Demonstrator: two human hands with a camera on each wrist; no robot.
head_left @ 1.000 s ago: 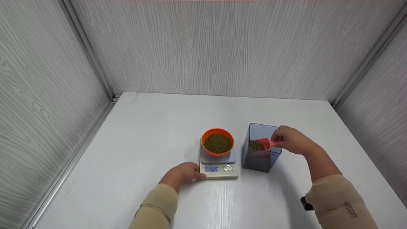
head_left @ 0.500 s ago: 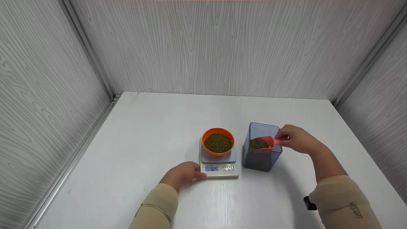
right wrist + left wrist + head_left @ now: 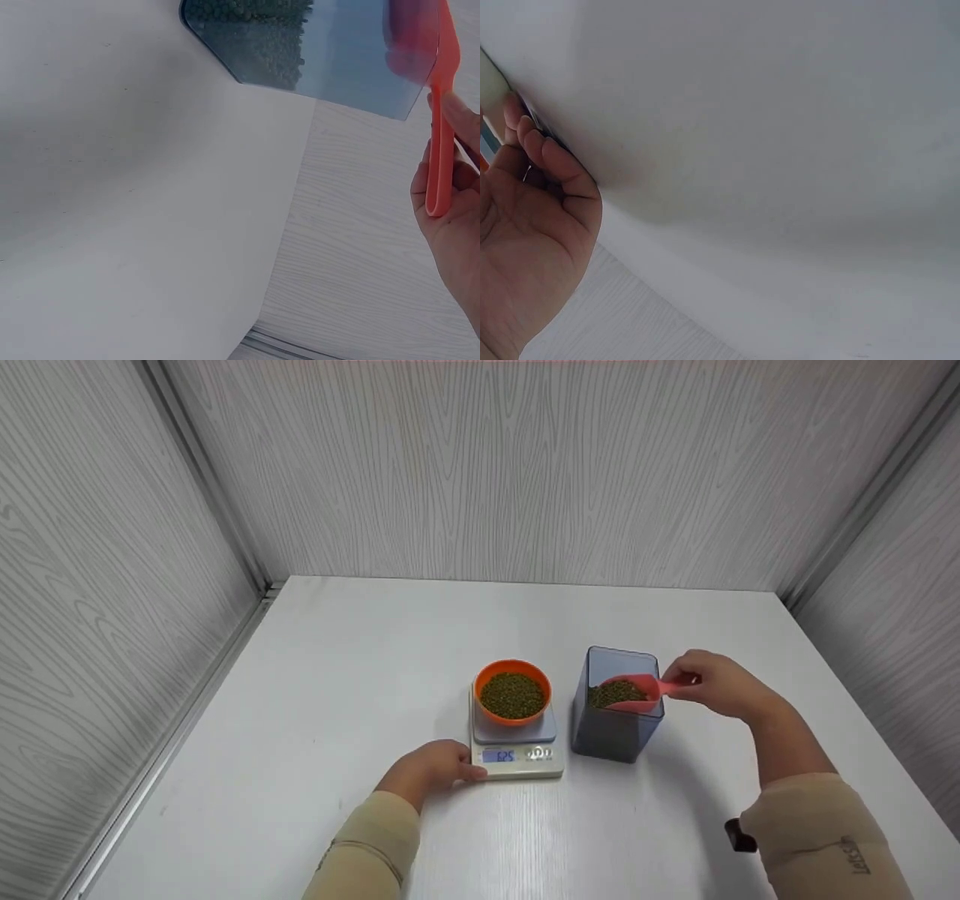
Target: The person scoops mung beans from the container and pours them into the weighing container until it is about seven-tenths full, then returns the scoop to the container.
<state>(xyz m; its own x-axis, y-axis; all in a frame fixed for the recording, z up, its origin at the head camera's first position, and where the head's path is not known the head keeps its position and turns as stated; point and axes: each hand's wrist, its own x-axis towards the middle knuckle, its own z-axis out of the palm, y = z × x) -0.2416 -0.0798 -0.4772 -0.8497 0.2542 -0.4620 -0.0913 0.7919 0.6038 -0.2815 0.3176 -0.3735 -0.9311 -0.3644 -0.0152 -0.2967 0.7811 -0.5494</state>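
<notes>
My right hand (image 3: 720, 684) grips the handle of a pink-red scoop (image 3: 655, 690) at the right rim of a clear bluish-grey square container (image 3: 606, 737). Greenish-brown pellets (image 3: 619, 691) fill the scoop, whose bowl is inside the container's mouth. In the right wrist view, thumb and fingers hold the scoop handle (image 3: 441, 169) beside the container wall (image 3: 352, 67). My left hand (image 3: 435, 765) holds the front left corner of a white kitchen scale (image 3: 525, 770), thumb on top, fingers bent along its side. On the scale stands an orange bowl (image 3: 513, 721) of pellets; the display reads 625.
The white table (image 3: 360, 660) has wood-grain panels (image 3: 480, 472) at the back and both sides. The container stands just right of the scale. A small black object (image 3: 741, 836) shows at the right sleeve.
My right hand has moved right and slightly up, drawing the filled scoop up toward the container's right rim. The left hand, scale, bowl and 625 reading stay the same.
</notes>
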